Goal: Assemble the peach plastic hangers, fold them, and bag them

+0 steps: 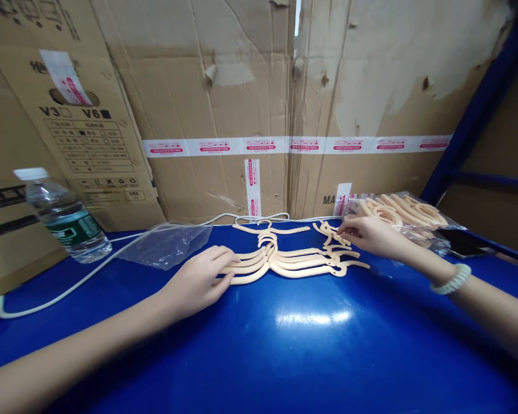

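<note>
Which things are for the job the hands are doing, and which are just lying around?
For the job, it seems:
cream hangers, touched by the left hand
small cream pieces, at the right hand
bagged cream pieces, probably, as their colour matches

Just lying around, I think:
water bottle
white cable
clear plastic bag
dark flat thing

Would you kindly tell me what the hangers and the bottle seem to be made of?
Hangers: probably plastic, smooth and satin, judging by their even peach color and rounded edges.
Bottle: likely clear, glossy plastic; it is see-through with bright highlights.
</note>
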Motion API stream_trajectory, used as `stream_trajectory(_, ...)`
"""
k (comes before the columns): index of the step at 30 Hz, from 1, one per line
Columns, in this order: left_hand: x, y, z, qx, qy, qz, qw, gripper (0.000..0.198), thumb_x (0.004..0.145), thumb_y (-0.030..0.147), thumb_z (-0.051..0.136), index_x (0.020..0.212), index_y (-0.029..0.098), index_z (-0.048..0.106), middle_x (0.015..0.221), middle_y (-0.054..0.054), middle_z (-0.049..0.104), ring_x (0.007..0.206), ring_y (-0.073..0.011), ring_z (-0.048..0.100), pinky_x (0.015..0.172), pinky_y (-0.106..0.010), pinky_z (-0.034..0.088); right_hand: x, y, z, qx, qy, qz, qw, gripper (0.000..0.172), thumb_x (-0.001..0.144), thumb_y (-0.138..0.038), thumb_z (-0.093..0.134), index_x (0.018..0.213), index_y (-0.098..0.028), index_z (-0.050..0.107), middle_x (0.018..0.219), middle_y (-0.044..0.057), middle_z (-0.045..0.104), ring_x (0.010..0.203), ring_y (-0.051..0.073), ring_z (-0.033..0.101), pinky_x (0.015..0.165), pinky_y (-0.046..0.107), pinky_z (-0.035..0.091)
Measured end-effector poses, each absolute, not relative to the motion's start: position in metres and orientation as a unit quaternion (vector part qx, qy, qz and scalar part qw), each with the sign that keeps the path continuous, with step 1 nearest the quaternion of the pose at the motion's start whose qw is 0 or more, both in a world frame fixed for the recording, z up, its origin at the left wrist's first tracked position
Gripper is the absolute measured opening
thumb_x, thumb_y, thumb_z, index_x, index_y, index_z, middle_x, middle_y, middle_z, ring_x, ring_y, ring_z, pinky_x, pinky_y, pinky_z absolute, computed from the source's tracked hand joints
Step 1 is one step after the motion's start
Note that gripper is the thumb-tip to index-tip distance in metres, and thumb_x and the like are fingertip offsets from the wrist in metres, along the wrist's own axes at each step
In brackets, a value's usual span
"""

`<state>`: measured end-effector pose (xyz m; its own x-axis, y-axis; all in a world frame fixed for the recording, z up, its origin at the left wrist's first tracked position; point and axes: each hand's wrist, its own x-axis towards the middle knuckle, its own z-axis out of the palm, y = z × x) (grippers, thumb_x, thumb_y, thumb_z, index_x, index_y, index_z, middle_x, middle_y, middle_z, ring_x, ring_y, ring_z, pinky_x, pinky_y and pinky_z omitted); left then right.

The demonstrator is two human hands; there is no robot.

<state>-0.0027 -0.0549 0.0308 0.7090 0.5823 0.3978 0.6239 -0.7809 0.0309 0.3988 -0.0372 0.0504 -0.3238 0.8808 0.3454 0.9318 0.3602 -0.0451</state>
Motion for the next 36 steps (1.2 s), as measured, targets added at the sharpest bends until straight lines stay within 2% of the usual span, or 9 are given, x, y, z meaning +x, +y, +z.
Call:
stream_trajectory(5, 0.004, -0.034, 0.045, -0.919, -0.35, -0.17, 0.064, 0.025, 0.088, 0.019, 0.047, 0.107, 0.013, 0.062, 0.107, -0.012, 0.068, 0.101, -0.0256, 0.063, 0.089, -0.037, 0.051, 0.398, -0.022, 0.057, -0.539, -0.831, -0.073, 0.117, 0.024, 0.082, -0.017, 0.051, 0.087, -0.02, 0.073, 0.083, 0.006, 0.075, 0.071, 0.02, 0.068, 0.064, 0.028, 0.049)
stream_trajectory(13, 0.022, -0.003, 0.049, -0.914, -0.369, -0.14, 0.091, 0.03, 0.085, 0.01, 0.05, 0.113, 0.01, 0.062, 0.114, -0.014, 0.068, 0.106, -0.0271, 0.065, 0.094, -0.038, 0.051, 0.398, 0.005, 0.05, -0.504, -0.86, -0.064, 0.05, 0.026, 0.079, -0.007, 0.053, 0.093, -0.017, 0.073, 0.097, 0.009, 0.074, 0.086, 0.021, 0.069, 0.074, 0.027, 0.05)
stream_trajectory(17, 0.031, 0.019, 0.048, -0.915, -0.372, -0.115, 0.108, 0.031, 0.087, 0.007, 0.052, 0.116, 0.008, 0.061, 0.112, -0.017, 0.067, 0.107, -0.0292, 0.063, 0.093, -0.043, 0.051, 0.391, 0.003, 0.046, -0.491, -0.868, -0.069, 0.026, 0.033, 0.077, 0.0, 0.05, 0.091, -0.018, 0.073, 0.097, 0.009, 0.072, 0.083, 0.02, 0.068, 0.071, 0.025, 0.048)
stream_trajectory(22, 0.041, 0.048, 0.045, -0.913, -0.381, -0.086, 0.115, 0.024, 0.095, 0.025, 0.06, 0.116, 0.014, 0.061, 0.114, -0.009, 0.065, 0.103, -0.0241, 0.064, 0.09, -0.046, 0.052, 0.384, 0.002, 0.04, -0.489, -0.867, -0.089, 0.031, 0.032, 0.077, 0.001, 0.05, 0.088, -0.018, 0.074, 0.097, 0.01, 0.069, 0.084, 0.02, 0.067, 0.068, 0.024, 0.046)
stream_trajectory(27, 0.049, 0.066, 0.036, -0.917, -0.376, -0.071, 0.112, 0.026, 0.095, 0.028, 0.06, 0.118, 0.015, 0.06, 0.12, -0.01, 0.063, 0.105, -0.024, 0.063, 0.089, -0.045, 0.054, 0.384, 0.003, 0.036, -0.486, -0.865, -0.089, 0.091, 0.023, 0.084, -0.006, 0.053, 0.083, -0.018, 0.072, 0.094, 0.009, 0.067, 0.079, 0.019, 0.066, 0.064, 0.025, 0.045)
stream_trajectory(32, 0.053, 0.068, 0.033, -0.923, -0.362, -0.063, 0.112, 0.026, 0.095, 0.028, 0.06, 0.117, 0.015, 0.061, 0.12, -0.009, 0.062, 0.106, -0.0245, 0.063, 0.09, -0.046, 0.053, 0.388, 0.0, 0.039, -0.487, -0.84, -0.066, 0.23, 0.017, 0.089, -0.019, 0.053, 0.087, -0.018, 0.07, 0.089, 0.008, 0.062, 0.073, 0.018, 0.063, 0.069, 0.029, 0.048)
stream_trajectory(34, 0.052, 0.068, 0.033, -0.924, -0.358, -0.065, 0.114, 0.026, 0.095, 0.028, 0.06, 0.117, 0.015, 0.061, 0.12, -0.009, 0.062, 0.106, -0.0244, 0.063, 0.09, -0.046, 0.053, 0.389, -0.002, 0.041, -0.49, -0.818, -0.049, 0.298, 0.019, 0.09, -0.03, 0.055, 0.085, -0.018, 0.068, 0.085, 0.007, 0.061, 0.072, 0.019, 0.061, 0.068, 0.031, 0.049)
stream_trajectory(36, 0.053, 0.069, 0.033, -0.925, -0.357, -0.069, 0.114, 0.026, 0.095, 0.028, 0.06, 0.117, 0.015, 0.061, 0.12, -0.009, 0.062, 0.105, -0.0242, 0.063, 0.09, -0.046, 0.053, 0.389, -0.005, 0.044, -0.492, -0.79, -0.023, 0.365, 0.028, 0.09, -0.043, 0.054, 0.083, -0.018, 0.066, 0.084, 0.008, 0.062, 0.074, 0.02, 0.061, 0.067, 0.031, 0.05)
